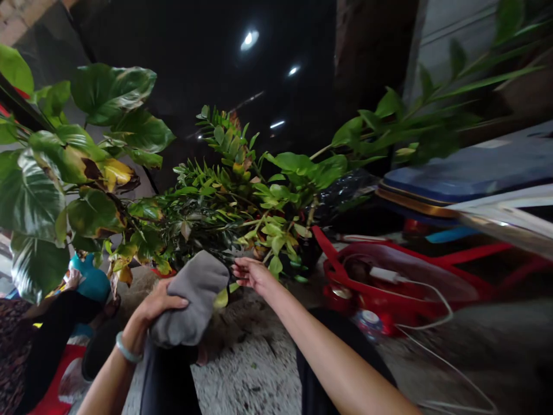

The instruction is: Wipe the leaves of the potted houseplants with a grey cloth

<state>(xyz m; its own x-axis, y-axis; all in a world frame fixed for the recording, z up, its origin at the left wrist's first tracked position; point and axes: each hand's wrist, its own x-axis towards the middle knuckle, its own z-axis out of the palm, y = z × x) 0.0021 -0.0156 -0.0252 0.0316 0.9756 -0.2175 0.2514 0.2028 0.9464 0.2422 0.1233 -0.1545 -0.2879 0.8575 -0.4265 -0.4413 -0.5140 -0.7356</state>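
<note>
Clasping a gray cloth point(195, 294), the left hand point(157, 301) sits beside the half-curled right hand point(254, 276), whose hold is unclear; a careless tug could tear nearby leaves point(275, 265).

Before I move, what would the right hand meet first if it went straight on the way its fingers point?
Probably the dark green leaves ahead of the right hand; the gray cloth lies close beside that line, and depth is unclear, so the fingers might brush it first.
</note>
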